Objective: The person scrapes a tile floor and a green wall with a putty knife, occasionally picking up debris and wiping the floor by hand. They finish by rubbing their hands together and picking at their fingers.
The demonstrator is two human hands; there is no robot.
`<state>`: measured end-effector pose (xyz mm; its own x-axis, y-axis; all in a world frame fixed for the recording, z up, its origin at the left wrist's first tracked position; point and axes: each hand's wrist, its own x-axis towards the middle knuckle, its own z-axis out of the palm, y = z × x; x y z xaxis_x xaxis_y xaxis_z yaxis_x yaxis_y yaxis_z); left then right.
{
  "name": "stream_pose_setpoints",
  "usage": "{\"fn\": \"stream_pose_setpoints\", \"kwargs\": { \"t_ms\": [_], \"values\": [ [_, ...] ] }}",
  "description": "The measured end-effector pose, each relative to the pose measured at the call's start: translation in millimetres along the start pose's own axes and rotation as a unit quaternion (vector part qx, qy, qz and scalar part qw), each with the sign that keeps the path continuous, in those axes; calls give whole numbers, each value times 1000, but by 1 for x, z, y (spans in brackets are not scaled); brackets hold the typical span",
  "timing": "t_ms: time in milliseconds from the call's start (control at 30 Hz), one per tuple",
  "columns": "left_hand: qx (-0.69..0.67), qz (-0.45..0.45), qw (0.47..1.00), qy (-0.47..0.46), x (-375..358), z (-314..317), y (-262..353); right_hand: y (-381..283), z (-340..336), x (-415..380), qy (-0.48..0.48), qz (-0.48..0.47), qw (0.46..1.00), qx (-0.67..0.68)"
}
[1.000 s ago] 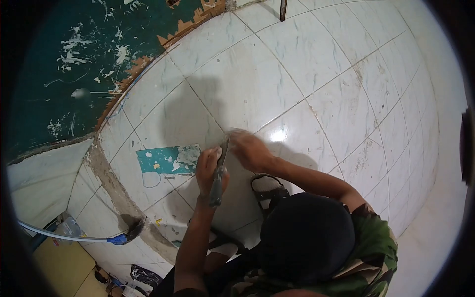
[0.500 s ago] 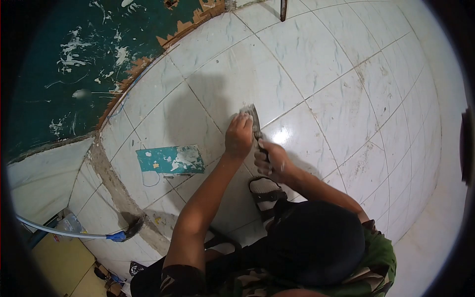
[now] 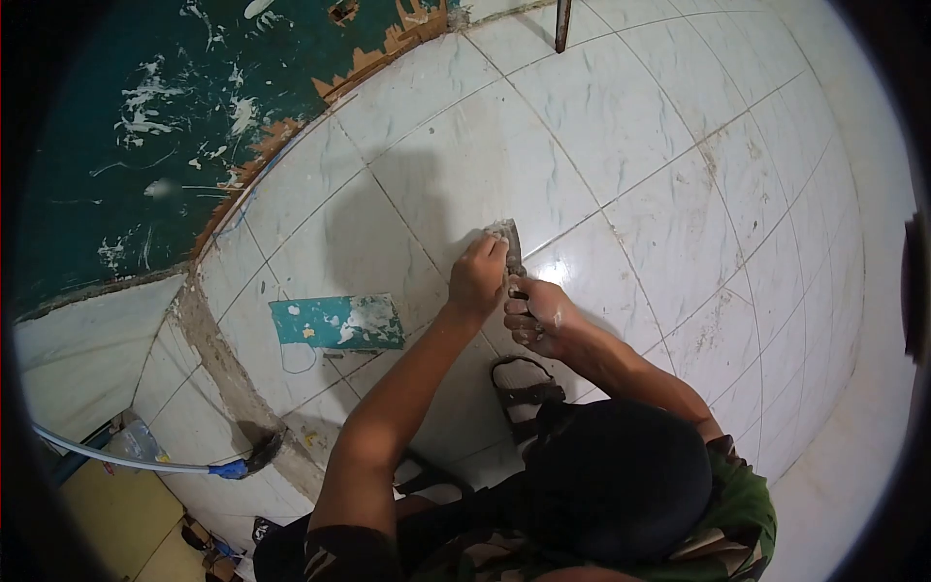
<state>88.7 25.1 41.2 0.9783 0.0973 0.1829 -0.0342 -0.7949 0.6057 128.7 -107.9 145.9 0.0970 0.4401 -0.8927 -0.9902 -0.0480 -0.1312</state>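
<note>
Over the tiled floor, my right hand [image 3: 545, 318] is closed around the handle of a putty knife [image 3: 513, 244], whose blade points away from me. My left hand [image 3: 475, 274] has its fingers bent and pressed against the left side of the blade. Whitish material coats the blade's tip and the left fingertips. How far the left fingers wrap behind the blade is hidden. To the left on the floor lies a teal board piece [image 3: 325, 320] with white smears.
A green panel [image 3: 87, 145] with splintered edges and white splashes stands upper left. Below it runs a rough cement strip [image 3: 223, 359]. A grey hose-like tube [image 3: 126, 456] with a blue end lies lower left. A sandaled foot [image 3: 526, 380] is just below the hands.
Both hands and the putty knife have shifted slightly down and right in the view. The right hand's blur has gone. Both hands stay at the knife.
</note>
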Motion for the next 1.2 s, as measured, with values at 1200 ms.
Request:
{"fn": "stream_pose_setpoints", "kwargs": {
  "t_ms": [1200],
  "values": [
    [-144, -156, 952, 220, -181, -107, 21, 9, 27, 175, -19, -598, 381, -704]
  ]
}}
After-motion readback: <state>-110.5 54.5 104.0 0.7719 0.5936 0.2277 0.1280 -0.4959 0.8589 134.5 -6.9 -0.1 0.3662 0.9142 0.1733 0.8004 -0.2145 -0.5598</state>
